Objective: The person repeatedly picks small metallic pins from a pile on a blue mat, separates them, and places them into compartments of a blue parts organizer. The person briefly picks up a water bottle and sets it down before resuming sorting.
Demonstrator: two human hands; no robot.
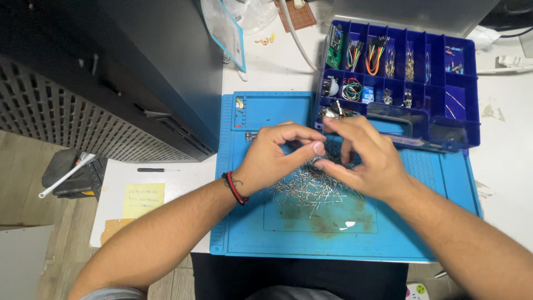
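Note:
A pile of thin metal pins (311,189) lies in the middle of a blue work mat (288,233). My left hand (275,155) hovers over the pile with thumb and forefinger pinched together on something small. My right hand (363,155) meets it fingertip to fingertip above the pile, its fingers curled; the item between the fingertips is too small to make out. A red and black cord bracelet sits on my left wrist.
A dark blue compartment box (444,111) with wires and small electronic parts stands at the mat's far right. A large black case (111,78) fills the left. A small screwdriver (158,170) and a yellow note (143,200) lie on the white table.

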